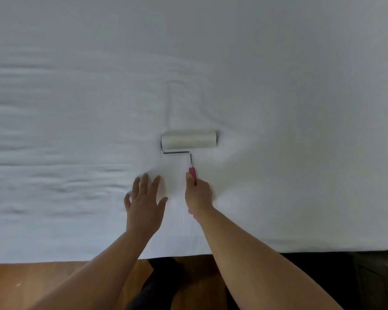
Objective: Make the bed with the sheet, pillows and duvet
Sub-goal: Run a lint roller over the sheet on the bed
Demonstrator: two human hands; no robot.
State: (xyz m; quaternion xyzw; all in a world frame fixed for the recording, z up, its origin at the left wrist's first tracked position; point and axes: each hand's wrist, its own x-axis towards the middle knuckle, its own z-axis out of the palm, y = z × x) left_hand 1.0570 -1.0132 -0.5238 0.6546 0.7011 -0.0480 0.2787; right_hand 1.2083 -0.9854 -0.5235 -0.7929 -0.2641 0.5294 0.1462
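A white sheet (278, 86) covers the bed and fills most of the view, smooth on the right and far side, rippled with long shallow creases on the left; its near edge hangs over the side of the bed, above a strip of wooden floor (43, 285) and something dark below the middle and right that is too dim to make out. Both bare forearms reach in from the bottom edge over the sheet. The left hand (145, 201) lies palm down on the sheet with its fingers straight and spread, its grip released, pressing the fabric flat just left of the tool. The right hand (198, 194) has its grip clenched round the pink handle (193, 173) of a lint roller (189, 140), thumb along the handle's left side. From the handle a thin bent metal rod runs up and left to the roller's white drum, which lies crosswise on the sheet just beyond the two hands, near the middle of the view
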